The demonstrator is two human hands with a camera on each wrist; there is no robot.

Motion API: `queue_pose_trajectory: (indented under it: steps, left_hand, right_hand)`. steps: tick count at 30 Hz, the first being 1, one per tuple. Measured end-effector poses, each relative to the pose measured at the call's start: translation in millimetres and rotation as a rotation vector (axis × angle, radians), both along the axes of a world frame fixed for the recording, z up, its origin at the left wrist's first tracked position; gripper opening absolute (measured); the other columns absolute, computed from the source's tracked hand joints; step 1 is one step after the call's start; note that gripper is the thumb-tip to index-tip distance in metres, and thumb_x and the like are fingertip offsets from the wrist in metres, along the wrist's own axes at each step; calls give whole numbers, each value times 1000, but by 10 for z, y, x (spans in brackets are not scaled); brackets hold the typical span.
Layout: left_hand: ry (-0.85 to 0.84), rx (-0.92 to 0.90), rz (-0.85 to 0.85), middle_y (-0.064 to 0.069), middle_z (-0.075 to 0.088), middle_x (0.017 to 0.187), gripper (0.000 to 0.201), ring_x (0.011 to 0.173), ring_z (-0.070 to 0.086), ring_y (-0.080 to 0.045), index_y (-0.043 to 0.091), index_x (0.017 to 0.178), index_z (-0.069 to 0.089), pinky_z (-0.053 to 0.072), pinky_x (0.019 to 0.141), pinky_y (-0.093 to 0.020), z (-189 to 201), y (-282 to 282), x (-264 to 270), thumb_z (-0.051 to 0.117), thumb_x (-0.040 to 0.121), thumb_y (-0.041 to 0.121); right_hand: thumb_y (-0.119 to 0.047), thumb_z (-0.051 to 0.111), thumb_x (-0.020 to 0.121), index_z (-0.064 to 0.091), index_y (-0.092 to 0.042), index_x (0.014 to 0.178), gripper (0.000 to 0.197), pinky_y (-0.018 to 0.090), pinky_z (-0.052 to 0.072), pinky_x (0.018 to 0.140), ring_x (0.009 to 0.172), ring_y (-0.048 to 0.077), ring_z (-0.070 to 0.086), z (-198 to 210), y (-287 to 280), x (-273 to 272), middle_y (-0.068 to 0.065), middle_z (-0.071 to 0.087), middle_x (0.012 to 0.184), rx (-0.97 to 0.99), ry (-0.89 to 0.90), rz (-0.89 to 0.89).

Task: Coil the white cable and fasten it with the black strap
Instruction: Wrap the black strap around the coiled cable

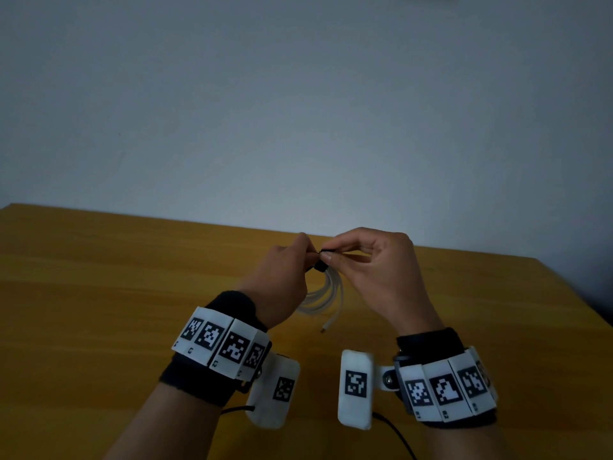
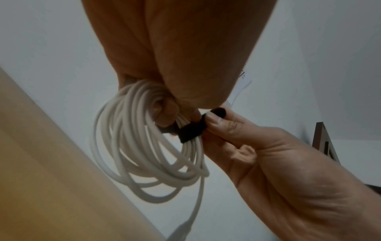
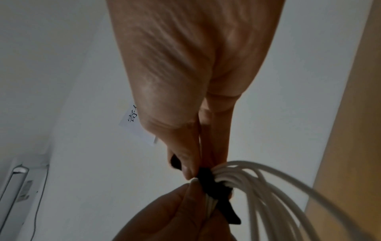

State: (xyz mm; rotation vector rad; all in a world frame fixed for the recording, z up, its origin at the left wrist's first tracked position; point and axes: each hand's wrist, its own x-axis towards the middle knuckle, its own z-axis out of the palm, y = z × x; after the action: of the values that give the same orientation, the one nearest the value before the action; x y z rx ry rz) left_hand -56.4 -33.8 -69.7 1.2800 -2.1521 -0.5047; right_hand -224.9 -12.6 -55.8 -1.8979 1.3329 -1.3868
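The left hand [image 1: 282, 273] is raised above the table [image 1: 99, 293], fingers curled round the top of the cable [image 1: 326, 293], pinching the bundled turns together. The cable is white, thin and round, wound into several loose loops of unequal size that hang below the hands, clear of the tabletop as far as the head view shows. One free end [image 1: 328, 325] trails down from the coil toward the table, with a small dark tip; whether it touches the wood cannot be told.

At the top of the coil, between the two hands, the strap [image 1: 321, 265] is a narrow black band, matt and soft-looking, wrapped across all the turns at one spot. In the left wrist view the strap [image 2: 191, 130] crosses the cable [image 2: 148, 146] at a slant, and its loose end rises to the right hand [image 2: 257, 146]. In the right wrist view another tail of the strap [image 3: 218, 192] points down beside the left hand [image 3: 175, 216].

The right hand [image 1: 381, 270] meets the left, nearly touching it, with thumb and forefinger pinching the strap's end; its other fingers are loosely bent.
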Motion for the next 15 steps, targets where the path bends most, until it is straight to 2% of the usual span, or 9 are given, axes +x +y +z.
queue_pose_trajectory:
  steps: [4, 7, 10, 12, 15]
  left_hand:
    - [36, 18, 24, -5, 59, 81, 11, 61, 46, -13, 13, 97, 48, 30, 50, -26, 1, 0, -18, 39, 102, 9]
    - [68, 17, 24, -2, 58, 81, 9, 63, 47, -10, 11, 100, 49, 29, 49, -22, 12, -2, -16, 41, 100, 7]
    - [77, 16, 50, 0, 56, 77, 9, 60, 45, -10, 11, 100, 49, 27, 48, -22, 20, -11, 11, 41, 100, 7]
    - [77, 21, 59, -3, 57, 78, 8, 60, 46, -12, 11, 100, 49, 28, 49, -25, 19, -17, 33, 42, 100, 7]
    - [73, 22, 61, -1, 55, 75, 8, 59, 44, -12, 12, 99, 48, 27, 49, -24, 30, -12, 45, 42, 100, 9]
  right_hand:
    - [-2, 82, 85, 84, -11, 91, 11, 18, 60, 82, 86, 2, 77, 10, 19, -46, -6, 80, 89, -12, 10, 82]
    - [2, 76, 86, 85, -10, 91, 16, 18, 58, 88, 96, 3, 74, -21, 7, -63, -6, 78, 100, -79, 135, 91]
    - [-4, 67, 85, 85, -10, 96, 22, 18, 57, 90, 103, 3, 71, -27, 13, -43, -6, 76, 107, -101, 181, 109]
    - [-7, 71, 87, 84, -12, 99, 18, 19, 57, 91, 103, 2, 72, -23, 23, -10, -7, 78, 105, -116, 169, 114]
    - [-15, 80, 89, 83, -13, 99, 11, 18, 58, 87, 95, 0, 75, -12, 27, 25, -8, 80, 95, -99, 93, 86]
